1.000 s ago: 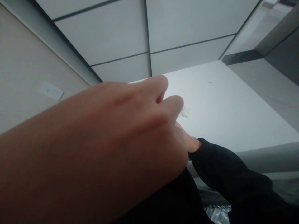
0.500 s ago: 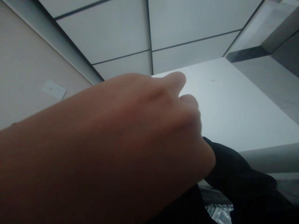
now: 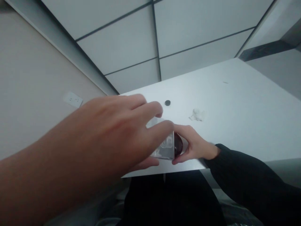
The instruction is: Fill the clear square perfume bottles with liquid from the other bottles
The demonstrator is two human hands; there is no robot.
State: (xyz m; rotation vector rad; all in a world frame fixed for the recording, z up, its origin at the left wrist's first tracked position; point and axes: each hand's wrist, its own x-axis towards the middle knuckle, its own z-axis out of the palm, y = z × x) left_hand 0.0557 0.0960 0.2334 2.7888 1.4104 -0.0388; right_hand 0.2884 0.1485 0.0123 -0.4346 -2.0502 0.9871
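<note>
My left hand (image 3: pixel 127 131), large and close to the camera, curls its fingers over a clear box (image 3: pixel 168 147) with flat sides. Its thumb shows below the box, and the back of the hand covers the box's left part. From the right, my right hand (image 3: pixel 191 142) is closed with thumb and fingers around a dark red, rounded thing (image 3: pixel 178 145) at the box's right end. I cannot tell whether that thing is inside the box or partly out of it. Both hands are above the table's near edge.
On the white table (image 3: pixel 235 125) lie a small dark round disc (image 3: pixel 167 103) and a crumpled whitish piece (image 3: pixel 197 115). A thin small strip (image 3: pixel 225 82) is farther back. Panelled doors (image 3: pixel 131 40) rise behind; a wall with a socket (image 3: pixel 74 99) is at left.
My left hand has drawn back leftward and lower from in front of the camera, its fingers less tightly folded. My right hand, the box, the disc and the crumpled piece have come into sight.
</note>
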